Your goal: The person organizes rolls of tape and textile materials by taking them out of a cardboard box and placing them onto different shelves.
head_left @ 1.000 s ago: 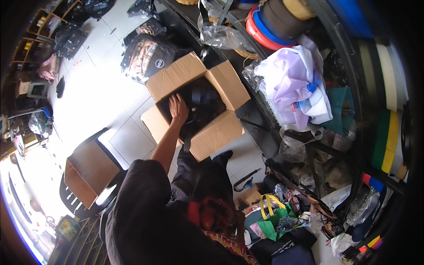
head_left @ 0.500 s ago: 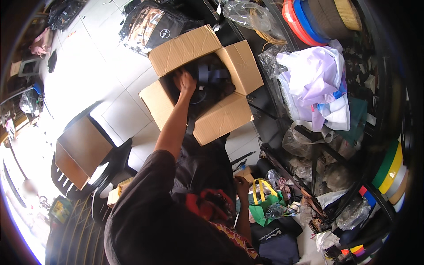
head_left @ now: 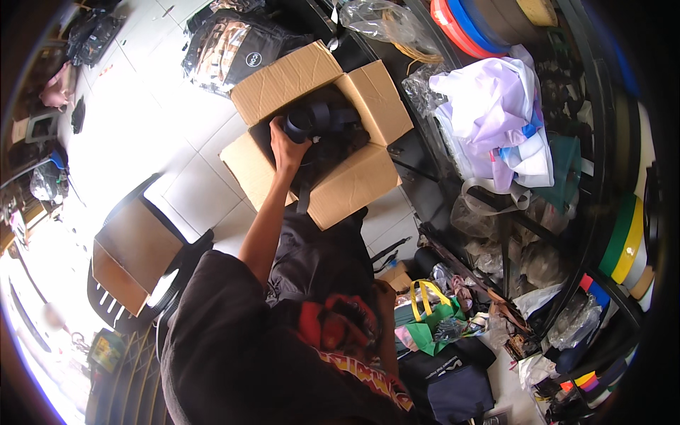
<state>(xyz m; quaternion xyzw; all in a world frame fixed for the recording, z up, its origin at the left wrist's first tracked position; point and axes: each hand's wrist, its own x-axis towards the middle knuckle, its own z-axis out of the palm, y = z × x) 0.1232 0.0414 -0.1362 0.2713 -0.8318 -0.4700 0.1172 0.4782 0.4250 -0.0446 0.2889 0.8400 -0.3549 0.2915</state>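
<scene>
My left hand (head_left: 288,144) reaches into an open cardboard box (head_left: 358,185) and is closed around a dark navy roll of strap (head_left: 300,122). Its thumb and fingers sit at the roll's left and lower sides. More navy strap (head_left: 340,115) lies against the roll, among black things in the shadowed box that I cannot make out. One dark strap end (head_left: 304,200) hangs over the near side between the flaps. Beside my hip, my right hand (head_left: 384,292) is low, apart from the box; its fingers are mostly hidden.
A shelf at right carries large strap rolls (head_left: 467,28) and lilac-white fabric (head_left: 489,106). Below it lie a green bag with yellow handles (head_left: 427,312) and a dark bag (head_left: 460,393). An empty-looking carton (head_left: 134,248) rests on a black chair (head_left: 106,297) at left. Plastic-wrapped bundles (head_left: 234,49) stand beyond the box.
My left hand was deeper along the box's left side; now it grips the navy roll, which shows more upright and nearer. My right hand has drawn in against my hip.
</scene>
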